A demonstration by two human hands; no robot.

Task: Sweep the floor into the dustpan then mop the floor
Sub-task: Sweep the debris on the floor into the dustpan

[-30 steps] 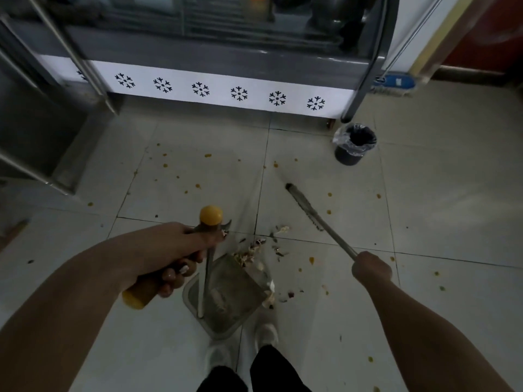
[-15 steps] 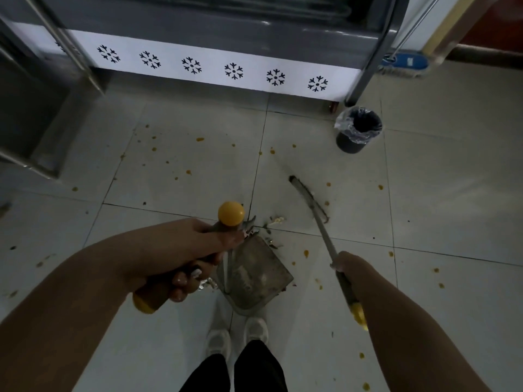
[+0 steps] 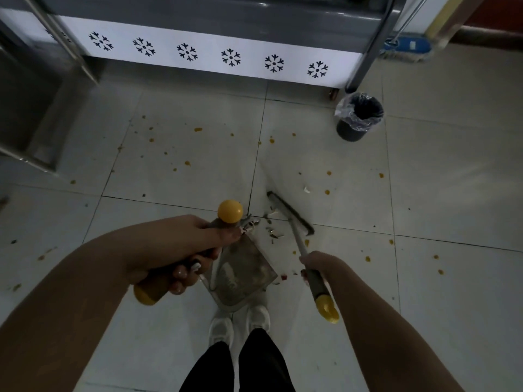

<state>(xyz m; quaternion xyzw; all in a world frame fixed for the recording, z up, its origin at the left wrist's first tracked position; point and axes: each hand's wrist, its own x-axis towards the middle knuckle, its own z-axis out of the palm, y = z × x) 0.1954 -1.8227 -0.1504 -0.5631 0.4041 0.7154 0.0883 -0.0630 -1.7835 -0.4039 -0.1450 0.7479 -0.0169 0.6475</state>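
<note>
Since a second ago the broom head has drawn closer to the dustpan mouth, and the broom's yellow end now sticks out behind the right hand, which grips the handle. The left hand is wrapped round the dustpan's long handle, holding the pan tilted on the floor just ahead of the white shoes. Scraps lie between pan and broom head. Orange spots dot the pale tiles. A lined bin stands near the snowflake-trimmed cabinet; a blue mop rests by the far wall.
</note>
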